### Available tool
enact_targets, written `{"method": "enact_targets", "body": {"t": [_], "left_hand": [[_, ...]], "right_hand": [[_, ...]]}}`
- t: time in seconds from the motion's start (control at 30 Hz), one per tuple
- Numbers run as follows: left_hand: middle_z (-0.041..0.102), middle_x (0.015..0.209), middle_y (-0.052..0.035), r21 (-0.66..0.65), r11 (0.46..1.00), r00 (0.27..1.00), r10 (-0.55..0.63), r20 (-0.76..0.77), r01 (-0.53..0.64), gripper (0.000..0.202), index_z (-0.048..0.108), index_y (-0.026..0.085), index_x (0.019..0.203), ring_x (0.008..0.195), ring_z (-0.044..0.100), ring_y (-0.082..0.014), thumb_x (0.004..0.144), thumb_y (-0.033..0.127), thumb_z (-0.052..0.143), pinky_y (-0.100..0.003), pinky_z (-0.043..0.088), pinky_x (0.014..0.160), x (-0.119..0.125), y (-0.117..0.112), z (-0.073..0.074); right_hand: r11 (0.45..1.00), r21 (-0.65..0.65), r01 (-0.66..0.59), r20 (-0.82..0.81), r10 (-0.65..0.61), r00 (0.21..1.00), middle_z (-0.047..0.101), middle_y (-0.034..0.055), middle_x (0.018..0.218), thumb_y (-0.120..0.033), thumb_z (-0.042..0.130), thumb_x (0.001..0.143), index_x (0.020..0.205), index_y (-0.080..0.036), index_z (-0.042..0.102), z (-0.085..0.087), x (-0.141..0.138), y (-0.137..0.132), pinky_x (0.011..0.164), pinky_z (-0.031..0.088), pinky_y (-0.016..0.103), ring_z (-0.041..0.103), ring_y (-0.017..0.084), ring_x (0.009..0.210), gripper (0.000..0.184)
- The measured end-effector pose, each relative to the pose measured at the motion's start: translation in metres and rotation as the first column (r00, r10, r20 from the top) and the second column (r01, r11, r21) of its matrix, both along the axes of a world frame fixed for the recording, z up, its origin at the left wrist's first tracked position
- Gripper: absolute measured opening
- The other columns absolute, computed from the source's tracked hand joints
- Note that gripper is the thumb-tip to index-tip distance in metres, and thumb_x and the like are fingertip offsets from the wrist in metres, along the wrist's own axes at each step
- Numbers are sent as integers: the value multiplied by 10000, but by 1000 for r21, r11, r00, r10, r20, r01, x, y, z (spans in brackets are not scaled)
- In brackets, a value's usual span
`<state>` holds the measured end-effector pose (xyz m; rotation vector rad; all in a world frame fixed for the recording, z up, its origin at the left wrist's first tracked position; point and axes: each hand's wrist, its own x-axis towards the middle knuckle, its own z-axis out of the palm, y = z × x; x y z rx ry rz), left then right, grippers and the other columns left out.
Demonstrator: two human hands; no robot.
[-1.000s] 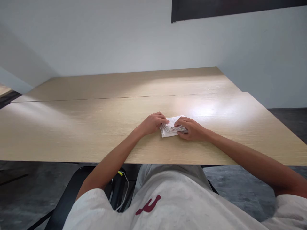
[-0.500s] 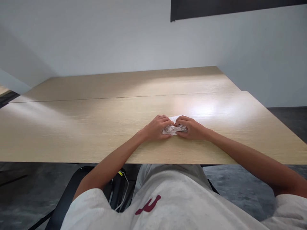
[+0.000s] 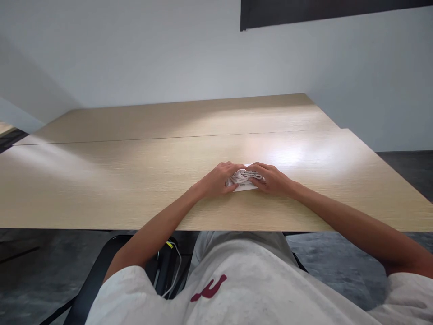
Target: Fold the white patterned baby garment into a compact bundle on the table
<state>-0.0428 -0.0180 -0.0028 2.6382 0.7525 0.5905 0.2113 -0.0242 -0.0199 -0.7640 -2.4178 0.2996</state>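
Note:
A small white bundle of folded, rolled cloth (image 3: 245,177) lies on the pale wooden table (image 3: 142,180) near its front edge. Its layered, textured folds face me, and a flatter white part shows below them. My left hand (image 3: 219,179) is closed round the bundle's left end, thumb low and fingers over the top. On the other end my right hand (image 3: 272,179) has its fingers across the top and its thumb pressed against the folds. Both hands cover the sides of the cloth, so its exact kind cannot be made out.
A second tabletop (image 3: 189,117) adjoins behind, with a thin seam between the two. Beyond it rises a white wall (image 3: 152,54) with a dark panel (image 3: 321,11). Below the front edge, a black chair (image 3: 101,266) with a white cable (image 3: 177,271) stands at left.
The bundle has turned between my hands: its folds now sit higher, and a flat white part shows at the bottom. My thumbs have shifted up slightly.

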Motion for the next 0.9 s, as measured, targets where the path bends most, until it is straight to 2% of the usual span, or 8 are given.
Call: {"method": "enact_targets", "body": {"t": [0.13, 0.2, 0.37, 0.43, 0.57, 0.67, 0.77, 0.9], "left_hand": [[659, 1128, -89, 48, 999, 1000, 5, 1, -5, 477, 433, 191, 1373, 1000, 600, -236, 912, 229, 549, -392, 446, 940, 0, 2, -4], [662, 1108, -95, 54, 998, 1000, 19, 11, -20, 418, 434, 184, 1359, 969, 607, -232, 951, 247, 498, -385, 461, 903, -1, 4, -5], [641, 1077, -86, 68, 997, 996, 16, 90, -23, 237, 488, 203, 1214, 911, 600, -201, 998, 252, 401, -345, 487, 816, -1, 5, -6], [621, 1104, -92, 88, 996, 996, -4, 88, -4, 227, 501, 209, 1182, 915, 593, -196, 985, 215, 389, -337, 492, 804, -1, 6, -6], [610, 1122, -95, 115, 993, 997, -19, 71, 10, 305, 517, 217, 1206, 934, 590, -199, 920, 154, 430, -339, 493, 816, -1, 6, -7], [611, 1098, -86, 107, 994, 997, -24, 74, 16, 337, 523, 219, 1215, 920, 591, -197, 892, 148, 459, -337, 490, 814, -1, 6, -6], [616, 1072, -81, 92, 996, 997, -12, 74, 5, 304, 532, 214, 1199, 914, 591, -200, 898, 185, 498, -339, 484, 820, -1, 4, -4], [619, 1019, -79, 59, 998, 997, 3, 71, -7, 220, 551, 205, 1158, 888, 595, -196, 963, 286, 490, -330, 479, 810, 0, 3, -2]], "right_hand": [[1000, 23, 4, 28, -4, 1000, 605, 123, 1188, -268, 603, 893, 1268, -230, 459, -3, 0, 0, 720, 533, 346, 643, 222, 873, 403], [998, 55, 8, 4, -8, 1000, 567, 135, 1234, -261, 605, 888, 1275, -234, 430, -5, 1, 0, 694, 532, 342, 634, 212, 867, 425], [998, 65, -10, -50, 14, 999, 505, 117, 1249, -203, 495, 959, 1023, -223, 520, -6, 1, 1, 567, 449, 264, 578, 112, 697, 71], [999, 46, -17, -72, 21, 997, 496, 118, 1234, -195, 481, 968, 983, -212, 541, -5, 1, 0, 560, 439, 256, 568, 98, 680, 65], [999, 47, 0, -103, 5, 995, 525, 117, 1190, -182, 461, 966, 1074, -211, 557, -4, 0, 1, 565, 460, 269, 516, 81, 606, 147], [999, 48, -22, -117, 27, 993, 521, 119, 1203, -159, 436, 966, 1082, -214, 568, -6, 1, 3, 600, 483, 291, 552, 100, 651, 185], [999, 24, -34, -139, 37, 990, 507, 117, 1223, -156, 436, 969, 1072, -219, 591, -8, 2, 4, 622, 502, 309, 575, 102, 667, 197], [999, -38, -31, -131, 26, 991, 477, 118, 1261, -235, 562, 938, 1099, -231, 613, -8, 2, 1, 558, 518, 272, 605, 124, 742, 169]]}}
